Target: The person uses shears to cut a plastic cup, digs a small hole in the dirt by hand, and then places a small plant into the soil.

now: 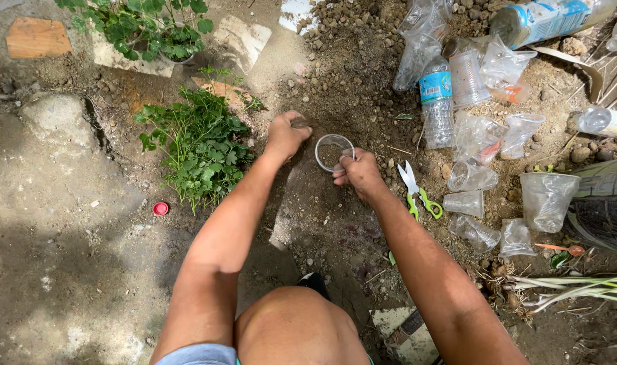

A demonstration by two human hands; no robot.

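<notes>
Bare soil ground [65, 270] fills the frame. Green plants [197, 145] are rooted at upper left, with a red cap [160, 209] below them. Scissors [416, 192], clear cups [545, 199] and plastic bottles [437, 101] are scattered at right.

You have two hands in view, the left hand [286, 134] and the right hand [360, 173], around one clear cup [335, 151]. One pair of green-handled scissors [416, 191] lies nearby, one red bottle cap [161, 209], two leafy plants [199, 145], and perhaps four plastic bottles [437, 101]; the heap hides some.
</notes>
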